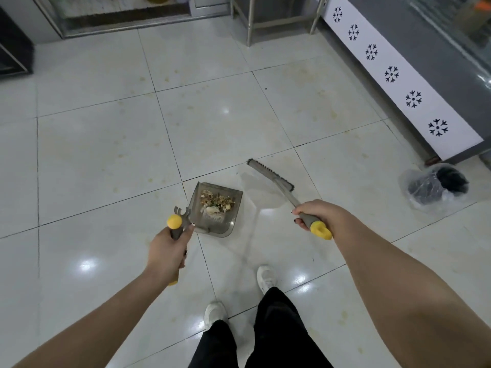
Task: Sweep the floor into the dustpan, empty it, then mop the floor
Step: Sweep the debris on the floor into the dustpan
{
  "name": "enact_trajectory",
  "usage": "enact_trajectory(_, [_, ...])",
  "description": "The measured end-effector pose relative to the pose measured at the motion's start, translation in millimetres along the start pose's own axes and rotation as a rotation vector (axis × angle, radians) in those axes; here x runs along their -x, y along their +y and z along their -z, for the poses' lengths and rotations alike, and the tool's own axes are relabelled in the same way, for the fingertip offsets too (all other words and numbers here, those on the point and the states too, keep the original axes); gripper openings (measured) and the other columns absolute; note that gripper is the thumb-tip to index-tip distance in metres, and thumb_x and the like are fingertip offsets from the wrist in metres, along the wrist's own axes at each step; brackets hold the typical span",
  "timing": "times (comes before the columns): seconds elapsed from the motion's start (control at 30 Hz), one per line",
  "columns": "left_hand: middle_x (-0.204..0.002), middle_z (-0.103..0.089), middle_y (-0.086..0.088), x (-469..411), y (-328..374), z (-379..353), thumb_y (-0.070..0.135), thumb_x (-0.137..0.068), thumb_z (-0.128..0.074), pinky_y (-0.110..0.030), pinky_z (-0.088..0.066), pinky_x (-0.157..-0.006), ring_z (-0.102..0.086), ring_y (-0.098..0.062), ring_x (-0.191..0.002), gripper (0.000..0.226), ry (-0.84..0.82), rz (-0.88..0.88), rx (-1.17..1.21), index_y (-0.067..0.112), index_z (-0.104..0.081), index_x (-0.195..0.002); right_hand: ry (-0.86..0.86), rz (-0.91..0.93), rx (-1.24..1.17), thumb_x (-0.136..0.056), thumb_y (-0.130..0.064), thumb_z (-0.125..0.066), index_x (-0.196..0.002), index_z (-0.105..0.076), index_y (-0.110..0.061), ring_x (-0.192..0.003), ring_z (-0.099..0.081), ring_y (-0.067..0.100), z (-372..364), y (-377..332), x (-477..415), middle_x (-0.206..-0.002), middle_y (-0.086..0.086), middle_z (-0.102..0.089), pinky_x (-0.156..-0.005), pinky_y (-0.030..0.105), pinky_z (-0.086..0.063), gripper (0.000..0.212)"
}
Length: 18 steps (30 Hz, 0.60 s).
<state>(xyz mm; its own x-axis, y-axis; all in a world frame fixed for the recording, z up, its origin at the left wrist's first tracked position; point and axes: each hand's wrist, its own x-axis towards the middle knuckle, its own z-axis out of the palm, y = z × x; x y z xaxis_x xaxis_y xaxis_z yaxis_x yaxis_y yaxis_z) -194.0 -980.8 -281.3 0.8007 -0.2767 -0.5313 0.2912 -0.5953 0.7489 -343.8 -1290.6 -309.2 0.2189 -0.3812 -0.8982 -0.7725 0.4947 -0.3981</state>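
A grey see-through dustpan (pixel 223 224) hangs over the white tiled floor (pixel 106 155) in front of me, with a heap of brownish scraps (pixel 216 201) in it. My left hand (pixel 167 251) grips its grey, yellow-capped handle (pixel 174 223). My right hand (pixel 316 212) grips the grey and yellow handle of a broom (pixel 268 172), whose dark-bristled head sits to the right of the dustpan, apart from it. Whether the broom head touches the floor I cannot tell.
A bin lined with a clear plastic bag (pixel 435 187) stands at the right by a grey counter with a white patterned base strip (pixel 390 73). Metal table legs (pixel 249 25) rise at the back. A dark cabinet (pixel 13 49) is at far left. My white shoes (pixel 265 277) are below.
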Motion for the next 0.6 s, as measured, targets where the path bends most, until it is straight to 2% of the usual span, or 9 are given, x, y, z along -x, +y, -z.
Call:
enact_trajectory(0.13, [-0.041,-0.046,0.003,7.2,2.5,-33.4,0.039,-0.089,-0.06,-0.025,-0.039,-0.045,-0.041,-0.015,-0.033,0.038,0.087,-0.008,0.031,0.007,-0.049,-0.071,-0.01,-0.015,0.109,-0.089,-0.007,-0.06,-0.085,-0.049,-0.004,-0.033,-0.059,0.014,10.5,-27.5,-19.4,-0.073,0.016,-0.058,-0.038,0.02,-0.049,0.012])
enact_trajectory(0.23, [-0.049,-0.05,-0.002,12.6,4.7,-60.8,0.04,-0.09,-0.057,-0.023,-0.041,-0.043,-0.046,-0.015,-0.036,0.038,0.16,0.02,0.045,0.008,-0.049,-0.072,-0.037,-0.05,0.122,-0.09,-0.008,-0.059,-0.085,-0.049,-0.004,-0.032,-0.057,0.014,21.6,-40.6,-29.5,-0.072,0.015,-0.057,-0.036,0.02,-0.048,0.012])
enact_trajectory(0.33, [-0.058,-0.052,-0.004,20.2,-7.3,-83.5,0.041,-0.09,-0.057,-0.021,-0.042,-0.044,-0.052,-0.015,-0.044,0.029,0.083,0.119,0.031,0.014,-0.055,-0.082,-0.09,-0.061,0.073,-0.092,-0.009,-0.056,-0.085,-0.048,-0.003,-0.031,-0.056,0.013,34.9,-54.4,-33.7,-0.072,0.013,-0.055,-0.035,0.018,-0.047,0.011])
enact_trajectory(0.43, [-0.056,-0.049,-0.002,12.5,-4.1,-101.4,0.04,-0.088,-0.06,-0.025,-0.045,-0.051,-0.052,-0.014,-0.043,0.028,0.03,0.185,0.076,0.014,-0.056,-0.08,-0.071,-0.028,0.145,-0.091,-0.007,-0.057,-0.085,-0.048,-0.004,-0.03,-0.055,0.012,51.1,-68.5,-40.0,-0.072,0.013,-0.053,-0.035,0.017,-0.047,0.011])
enact_trajectory(0.53, [-0.054,-0.048,-0.001,-2.4,14.2,-110.8,0.041,-0.088,-0.06,-0.021,-0.046,-0.046,-0.049,-0.005,-0.036,0.034,0.099,0.103,0.068,0.012,-0.051,-0.071,-0.034,-0.011,0.165,-0.091,-0.006,-0.058,-0.084,-0.049,-0.004,-0.029,-0.054,0.012,62.6,-77.7,-47.8,-0.074,0.013,-0.052,-0.034,0.017,-0.046,0.011])
enact_trajectory(0.6, [-0.052,-0.048,-0.001,-5.9,22.3,-116.1,0.041,-0.088,-0.058,-0.018,-0.041,-0.038,-0.046,-0.004,-0.034,0.039,0.177,0.061,0.04,0.012,-0.046,-0.067,-0.018,-0.004,0.135,-0.09,-0.005,-0.058,-0.085,-0.049,-0.004,-0.028,-0.053,0.012,67.0,-80.4,-55.6,-0.077,0.014,-0.05,-0.034,0.017,-0.045,0.011])
